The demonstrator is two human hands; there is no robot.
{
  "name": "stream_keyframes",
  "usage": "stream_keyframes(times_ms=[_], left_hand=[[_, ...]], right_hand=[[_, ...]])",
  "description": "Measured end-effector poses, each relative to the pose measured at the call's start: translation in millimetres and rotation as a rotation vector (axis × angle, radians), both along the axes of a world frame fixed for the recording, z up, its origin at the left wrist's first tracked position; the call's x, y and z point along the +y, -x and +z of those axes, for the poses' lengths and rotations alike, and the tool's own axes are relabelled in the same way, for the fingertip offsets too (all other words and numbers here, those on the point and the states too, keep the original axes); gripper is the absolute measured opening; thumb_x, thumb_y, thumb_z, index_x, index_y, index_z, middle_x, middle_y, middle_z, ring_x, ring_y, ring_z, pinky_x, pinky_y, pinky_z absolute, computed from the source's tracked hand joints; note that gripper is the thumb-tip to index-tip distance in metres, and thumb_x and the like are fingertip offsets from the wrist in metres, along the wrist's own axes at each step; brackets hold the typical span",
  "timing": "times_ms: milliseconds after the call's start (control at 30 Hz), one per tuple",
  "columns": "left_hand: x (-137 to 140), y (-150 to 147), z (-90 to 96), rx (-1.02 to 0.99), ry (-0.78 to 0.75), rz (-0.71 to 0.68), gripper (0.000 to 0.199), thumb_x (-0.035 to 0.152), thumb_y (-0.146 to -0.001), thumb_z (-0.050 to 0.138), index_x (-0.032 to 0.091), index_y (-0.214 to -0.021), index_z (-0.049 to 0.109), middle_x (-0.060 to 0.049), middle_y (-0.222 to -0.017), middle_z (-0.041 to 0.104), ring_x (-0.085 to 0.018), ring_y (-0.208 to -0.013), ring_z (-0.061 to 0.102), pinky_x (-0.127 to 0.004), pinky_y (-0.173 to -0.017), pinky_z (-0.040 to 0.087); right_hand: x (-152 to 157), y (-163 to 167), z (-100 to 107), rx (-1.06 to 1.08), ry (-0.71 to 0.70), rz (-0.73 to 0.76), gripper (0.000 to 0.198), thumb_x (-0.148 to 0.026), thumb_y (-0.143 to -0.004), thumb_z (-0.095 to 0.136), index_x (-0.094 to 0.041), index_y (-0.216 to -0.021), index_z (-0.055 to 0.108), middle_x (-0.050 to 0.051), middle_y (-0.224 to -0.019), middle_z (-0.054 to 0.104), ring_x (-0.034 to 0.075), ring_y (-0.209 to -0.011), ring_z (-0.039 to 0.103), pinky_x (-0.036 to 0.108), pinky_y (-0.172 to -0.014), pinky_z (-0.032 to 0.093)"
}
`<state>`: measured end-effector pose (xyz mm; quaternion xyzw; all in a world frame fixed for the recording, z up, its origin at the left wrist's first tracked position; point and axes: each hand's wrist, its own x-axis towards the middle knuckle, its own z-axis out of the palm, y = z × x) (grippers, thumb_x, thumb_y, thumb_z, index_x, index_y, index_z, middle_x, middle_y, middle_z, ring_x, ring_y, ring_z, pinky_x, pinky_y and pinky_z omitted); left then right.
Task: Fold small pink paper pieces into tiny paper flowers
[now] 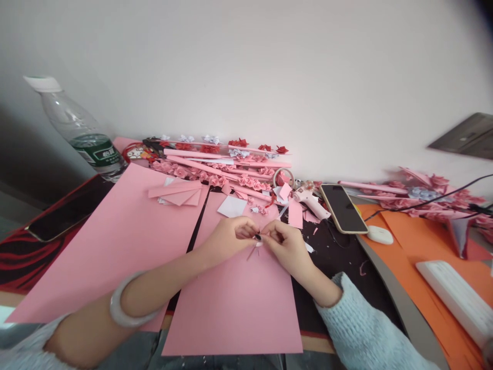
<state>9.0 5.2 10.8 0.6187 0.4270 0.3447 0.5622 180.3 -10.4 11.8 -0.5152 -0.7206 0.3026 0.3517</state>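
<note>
Over a sheet of pink paper (234,308), my left hand (230,237) and my right hand (287,245) meet fingertip to fingertip. Both are closed in a pinch around something small, with a dark spot and a whitish bit (259,244) showing between them. Most of it is covered by the fingers, so I cannot tell its kind. Just beyond the hands lie a white paper square (231,206) and a few tiny pink folded paper flowers (262,209). Folded pink and white papers (179,192) rest to the left on another large pink sheet (115,246).
Pink rolled paper sticks (200,163) and paper flowers line the wall. A glue gun (311,200), a roll of tape (283,177) and a phone (342,208) sit behind my right hand. A water bottle (77,123) stands far left; orange paper (408,241) lies right.
</note>
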Motion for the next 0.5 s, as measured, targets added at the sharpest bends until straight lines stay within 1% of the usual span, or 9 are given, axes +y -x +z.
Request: stream_keyframes(times_ms=[133, 267, 400, 500], left_hand=[[0.2, -0.7, -0.1, -0.066, 0.037, 0.004, 0.020, 0.017, -0.063, 0.071, 0.014, -0.077, 0.057, -0.003, -0.080, 0.067, -0.016, -0.079, 0.065, -0.030, -0.077, 0.051], [1.2, -0.3, -2.8, -0.093, 0.044, -0.010, 0.021, 0.016, -0.063, 0.071, 0.014, -0.078, 0.056, -0.004, -0.081, 0.067, -0.017, -0.080, 0.065, -0.031, -0.078, 0.052], [2.7, 0.7, -4.7, -0.107, 0.032, -0.016, 0.020, 0.017, -0.065, 0.070, 0.014, -0.079, 0.056, -0.004, -0.082, 0.067, -0.017, -0.081, 0.065, -0.031, -0.079, 0.051], [4.0, 1.2, -5.2, -0.097, 0.016, -0.010, 0.018, 0.015, -0.066, 0.069, 0.014, -0.079, 0.056, -0.004, -0.082, 0.067, -0.017, -0.082, 0.065, -0.031, -0.080, 0.051]], right_hand=[[0.1, -0.2, -2.0, 0.047, 0.064, -0.024, 0.015, -0.023, -0.078, 0.055, -0.018, -0.065, 0.050, -0.007, -0.051, 0.033, 0.009, -0.048, 0.030, 0.022, -0.048, 0.026], [1.2, 0.6, -3.4, 0.121, 0.156, -0.024, 0.017, -0.026, -0.078, 0.056, -0.018, -0.065, 0.049, -0.006, -0.053, 0.039, 0.009, -0.048, 0.033, 0.021, -0.046, 0.027], [2.5, 0.7, -3.6, 0.166, 0.164, -0.030, 0.019, -0.029, -0.077, 0.057, -0.017, -0.064, 0.051, -0.004, -0.054, 0.042, 0.009, -0.048, 0.033, 0.022, -0.046, 0.027], [3.1, 0.8, -3.7, 0.185, 0.174, -0.039, 0.019, -0.029, -0.076, 0.059, -0.018, -0.064, 0.049, -0.005, -0.054, 0.041, 0.009, -0.047, 0.032, 0.022, -0.046, 0.025]])
